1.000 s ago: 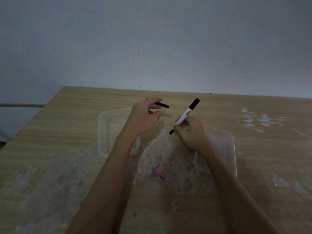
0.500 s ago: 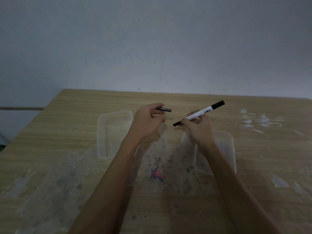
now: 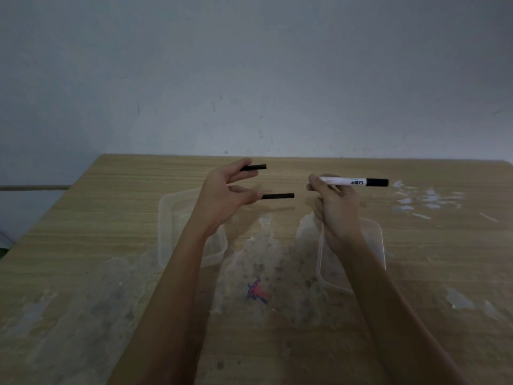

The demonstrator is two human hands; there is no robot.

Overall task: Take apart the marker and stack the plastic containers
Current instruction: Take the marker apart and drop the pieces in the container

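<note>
I've got both hands up over the scuffed wooden table point(image 3: 83, 223). My left hand point(image 3: 222, 201) sits at about eleven o'clock from the table's middle, fingers spread yet pinching two pieces: a short black marker cap point(image 3: 254, 167) caught up at the upper fingertips, and a thin black inner rod point(image 3: 277, 196) gripped lower, between thumb and a finger, sticking out toward three o'clock. The two black pieces lie nearly parallel, apart from each other. My right hand point(image 3: 336, 209), at about one o'clock, is closed around the white marker barrel with a black end point(image 3: 352, 182), held level, the black end pointing to three o'clock and the open end poking out at the fingers. The rod's free tip and the barrel's near end are near each other, not touching. Below the left wrist rests a clear rectangular plastic container point(image 3: 166, 218); below the right forearm rests a second clear plastic container point(image 3: 377, 245), both flat on the table, well apart. Between them, at six o'clock, there's a red-and-blue scribble point(image 3: 256, 292) on the wood.
</note>
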